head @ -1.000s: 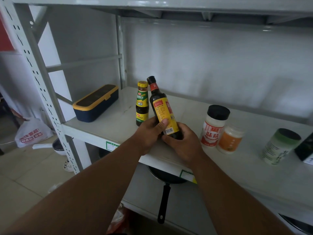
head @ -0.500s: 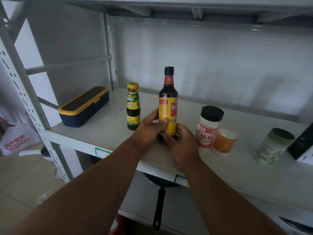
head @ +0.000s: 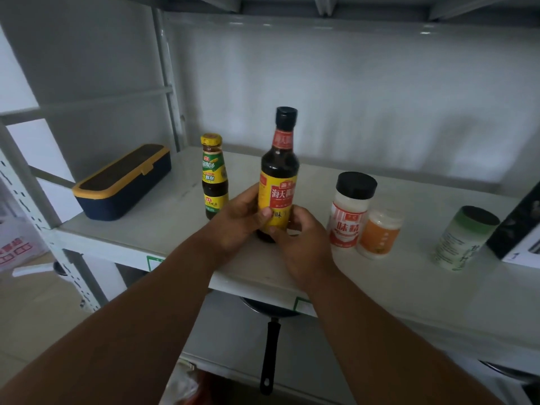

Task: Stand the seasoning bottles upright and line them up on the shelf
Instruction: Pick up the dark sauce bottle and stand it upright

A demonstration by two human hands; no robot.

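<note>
both my hands [head: 236,220] [head: 301,241] grip tall dark yellow-labelled glass bottle [head: 279,176]; seat base flat, right of small green-labelled sauce bottle [head: 214,176], then release.

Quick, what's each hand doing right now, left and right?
Left hand: grips the tall dark sauce bottle, thumb across its yellow label.
Right hand: holds the same bottle low, fingers curled round its base.

Two bare forearms, no sleeves, rings or watch.
</note>
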